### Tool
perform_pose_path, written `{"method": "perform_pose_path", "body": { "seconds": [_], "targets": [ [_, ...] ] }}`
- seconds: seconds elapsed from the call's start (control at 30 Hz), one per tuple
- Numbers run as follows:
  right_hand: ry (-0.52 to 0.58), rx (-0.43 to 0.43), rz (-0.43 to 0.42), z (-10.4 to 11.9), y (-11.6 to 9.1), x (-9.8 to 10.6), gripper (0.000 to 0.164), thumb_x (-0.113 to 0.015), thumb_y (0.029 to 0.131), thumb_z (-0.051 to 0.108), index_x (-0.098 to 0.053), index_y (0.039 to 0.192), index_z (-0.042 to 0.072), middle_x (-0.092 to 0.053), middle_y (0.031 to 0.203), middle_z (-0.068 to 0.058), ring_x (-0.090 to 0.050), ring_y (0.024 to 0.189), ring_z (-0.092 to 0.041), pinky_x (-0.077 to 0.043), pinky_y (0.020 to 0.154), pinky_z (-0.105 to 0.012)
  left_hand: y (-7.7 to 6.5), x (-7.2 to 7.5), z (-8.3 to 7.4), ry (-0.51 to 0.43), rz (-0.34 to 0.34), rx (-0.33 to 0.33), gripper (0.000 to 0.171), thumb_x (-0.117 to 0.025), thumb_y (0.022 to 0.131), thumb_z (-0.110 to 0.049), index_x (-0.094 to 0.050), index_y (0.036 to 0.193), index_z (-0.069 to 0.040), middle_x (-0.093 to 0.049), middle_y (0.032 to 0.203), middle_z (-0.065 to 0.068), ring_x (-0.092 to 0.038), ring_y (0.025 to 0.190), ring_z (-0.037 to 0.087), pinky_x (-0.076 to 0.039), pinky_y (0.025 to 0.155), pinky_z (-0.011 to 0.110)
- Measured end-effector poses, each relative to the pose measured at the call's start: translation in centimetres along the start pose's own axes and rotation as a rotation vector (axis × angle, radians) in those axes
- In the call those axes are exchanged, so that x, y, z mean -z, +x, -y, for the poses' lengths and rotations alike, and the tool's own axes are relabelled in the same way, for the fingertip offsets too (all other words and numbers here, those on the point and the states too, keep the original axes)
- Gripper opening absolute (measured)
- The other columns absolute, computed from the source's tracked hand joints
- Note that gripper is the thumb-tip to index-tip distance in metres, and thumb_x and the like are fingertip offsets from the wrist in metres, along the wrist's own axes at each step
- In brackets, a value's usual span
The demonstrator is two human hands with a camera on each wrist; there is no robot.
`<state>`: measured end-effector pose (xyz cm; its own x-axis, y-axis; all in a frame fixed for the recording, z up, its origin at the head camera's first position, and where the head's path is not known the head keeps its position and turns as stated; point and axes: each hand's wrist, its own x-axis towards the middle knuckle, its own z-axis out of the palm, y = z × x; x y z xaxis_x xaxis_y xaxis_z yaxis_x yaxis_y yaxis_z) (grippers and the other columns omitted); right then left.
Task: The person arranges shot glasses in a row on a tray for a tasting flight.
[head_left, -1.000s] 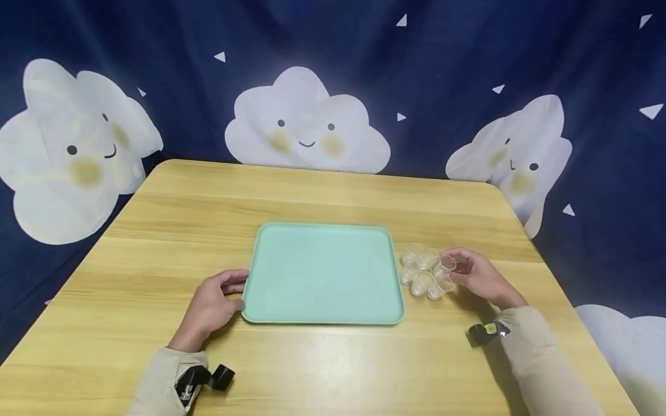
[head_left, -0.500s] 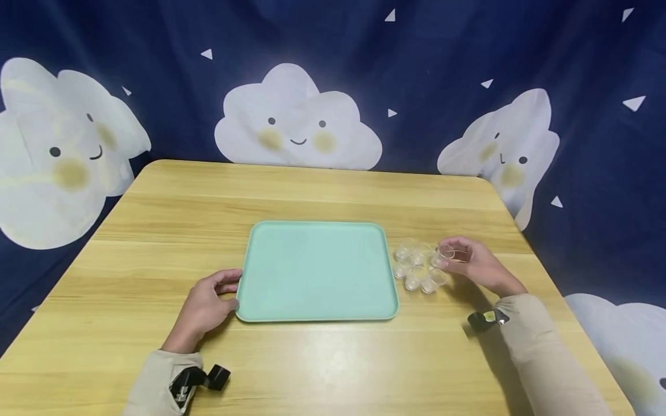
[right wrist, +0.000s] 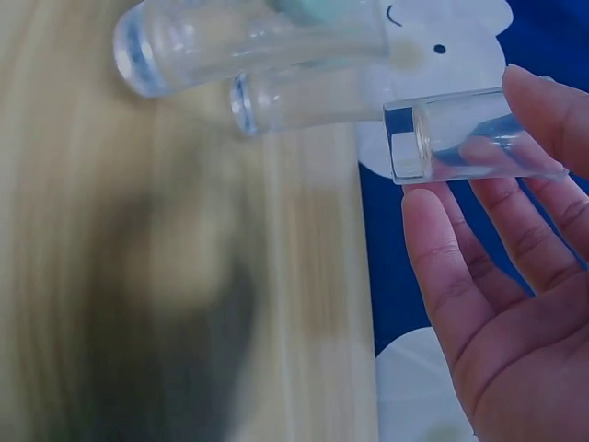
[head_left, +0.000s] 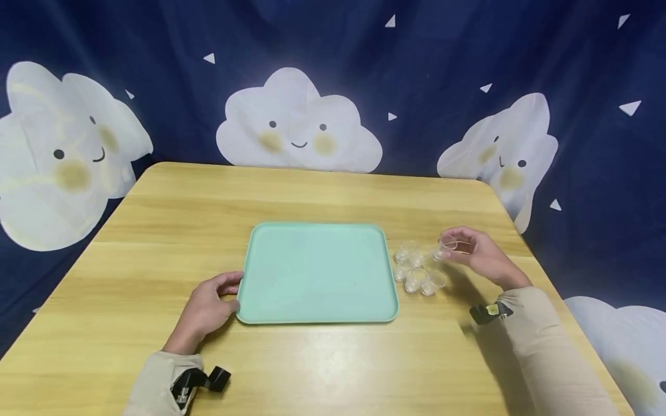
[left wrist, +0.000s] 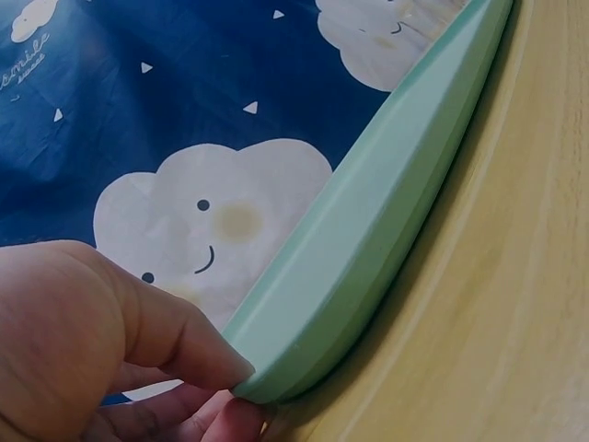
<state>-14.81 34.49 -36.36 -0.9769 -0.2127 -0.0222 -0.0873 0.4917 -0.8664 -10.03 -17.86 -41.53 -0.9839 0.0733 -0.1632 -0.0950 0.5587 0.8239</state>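
In the head view, one green tray (head_left: 317, 271) lies on the wooden table (head_left: 333, 361), and the left hand (head_left: 205, 309), between its eight and nine o'clock, holds the tray's edge with thumb and fingers; at three o'clock of the tray stands a group of five clear glasses (head_left: 416, 280), as near as their overlap lets me count, and toward its two o'clock the right hand (head_left: 484, 257) pinches one more, the held glass (head_left: 447, 242), making six. The step in hand looks to be taking one glass from the group, and the next move probably calls for a light, steady pinch, clear of the neighbours. In the left wrist view, the grip is narrow on the tray's corner, the rim running off toward one o'clock. In the right wrist view, thumb and fingertips hold the glass at two o'clock, seemingly off the table, with at least two others toward twelve
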Motion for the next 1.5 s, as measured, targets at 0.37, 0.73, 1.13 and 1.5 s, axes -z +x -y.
{"method": "perform_pose_path", "body": {
  "seconds": [0.37,0.73,1.13,1.5],
  "targets": [
    [-0.002,0.036,-0.012,1.1,0.5,0.5,0.042,-0.07,0.088,0.007,-0.052,0.123,-0.009,-0.059,0.113,-0.014,-0.061,0.099,-0.008,-0.051,0.082,-0.024,0.2,0.0,0.1,0.021,-0.001,-0.034,0.058,-0.059,0.08,0.005,-0.051,0.137,0.002,-0.066,0.115,0.016,-0.06,0.109,0.03,-0.044,0.085,0.036],
    [0.008,0.042,-0.001,2.7,1.6,-0.1,0.042,-0.071,0.088,0.008,-0.053,0.122,-0.007,-0.059,0.113,-0.015,-0.061,0.099,-0.009,-0.051,0.082,-0.024,0.2,0.1,-0.1,0.015,0.001,-0.032,0.057,-0.057,0.08,0.005,-0.051,0.137,0.003,-0.064,0.118,0.018,-0.059,0.11,0.031,-0.046,0.084,0.036],
    [0.033,0.056,0.028,3.9,2.8,-1.5,0.041,-0.071,0.087,0.005,-0.053,0.122,-0.007,-0.06,0.114,-0.016,-0.061,0.1,-0.011,-0.051,0.084,-0.025,0.2,0.1,-0.1,0.021,0.004,-0.017,0.058,-0.056,0.081,0.004,-0.05,0.138,0.002,-0.063,0.12,0.018,-0.058,0.111,0.031,-0.045,0.086,0.039],
    [0.085,0.081,0.067,4.7,4.1,-3.3,0.04,-0.072,0.084,0.001,-0.054,0.119,-0.008,-0.06,0.11,-0.018,-0.062,0.098,-0.017,-0.052,0.082,-0.027,0.2,0.2,0.0,0.028,-0.001,-0.016,0.058,-0.057,0.08,0.004,-0.051,0.138,0.001,-0.063,0.119,0.017,-0.058,0.11,0.031,-0.045,0.086,0.04]
  ]
}}
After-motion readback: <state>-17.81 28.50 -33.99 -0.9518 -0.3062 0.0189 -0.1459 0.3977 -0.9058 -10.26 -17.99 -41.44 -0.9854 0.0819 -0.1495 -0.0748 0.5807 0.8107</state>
